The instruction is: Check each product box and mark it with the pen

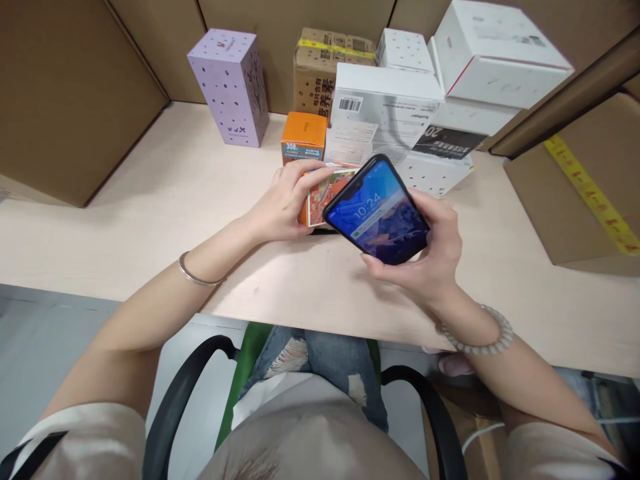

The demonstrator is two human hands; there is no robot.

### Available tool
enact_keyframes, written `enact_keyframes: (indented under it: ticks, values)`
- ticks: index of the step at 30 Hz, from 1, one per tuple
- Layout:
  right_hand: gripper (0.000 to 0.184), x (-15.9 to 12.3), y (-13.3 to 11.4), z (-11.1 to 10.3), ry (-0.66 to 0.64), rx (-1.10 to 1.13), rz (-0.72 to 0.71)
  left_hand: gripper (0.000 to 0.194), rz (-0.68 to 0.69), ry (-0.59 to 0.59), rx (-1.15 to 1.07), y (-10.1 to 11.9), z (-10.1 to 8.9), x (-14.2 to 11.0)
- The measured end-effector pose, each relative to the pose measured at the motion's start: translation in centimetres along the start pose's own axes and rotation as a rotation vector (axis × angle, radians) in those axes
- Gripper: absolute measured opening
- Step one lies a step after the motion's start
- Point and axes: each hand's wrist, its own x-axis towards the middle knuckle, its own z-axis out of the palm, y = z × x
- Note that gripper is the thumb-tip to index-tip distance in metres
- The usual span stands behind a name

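Note:
In the head view my right hand (435,247) grips a black smartphone (385,213), tilted above the table, its lit blue screen reading 10:24. The fingers of my left hand (287,203) are closed around the left side of a small box with an orange side and a colourful printed face (325,197). The phone covers part of that box's right side. A dark flat edge shows under the box, but I cannot make out what it is. Just behind my left hand stands an orange box (304,137) marked 308.
On the pale wooden table (150,227) stand a lilac box (230,93), a brown carton with yellow tape (310,73) and several white boxes (380,110), some stacked. Large cardboard boxes rise at left (65,87) and right (580,193). A chair armrest (175,393) lies below the table edge.

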Motion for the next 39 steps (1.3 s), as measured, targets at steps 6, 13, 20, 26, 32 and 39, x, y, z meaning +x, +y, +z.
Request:
enact_keyframes:
  ticks: [6, 13, 20, 26, 32, 39]
  values:
    - [0.078, 0.1, -0.3, 0.0, -0.065, 0.007, -0.002, 0.097, -0.011, -0.024, 0.013, 0.8, -0.8, 0.3]
    - [0.084, -0.3, 0.7, 0.8, -0.112, 0.096, -0.105, 0.115, -0.124, 0.052, -0.057, 0.6, -2.6, 0.4]
    - [0.082, -1.1, -0.3, 1.9, -0.489, 0.163, -0.092, 0.144, -0.192, 0.282, -0.055, -0.3, -8.7, 1.7]
    - [0.077, -1.7, -0.7, 3.3, -0.678, 0.218, 0.017, 0.097, -0.329, 0.44, -0.311, -2.5, -11.5, 4.5]
    - [0.067, -1.5, -0.3, 3.8, -0.702, 0.29, 0.057, 0.093, -0.198, 0.275, -0.15, -5.0, -10.6, 8.0]
    - [0.066, -1.4, 0.1, 4.0, -0.686, 0.337, 0.015, 0.071, -0.254, 0.206, -0.166, -6.4, -9.7, 9.3]
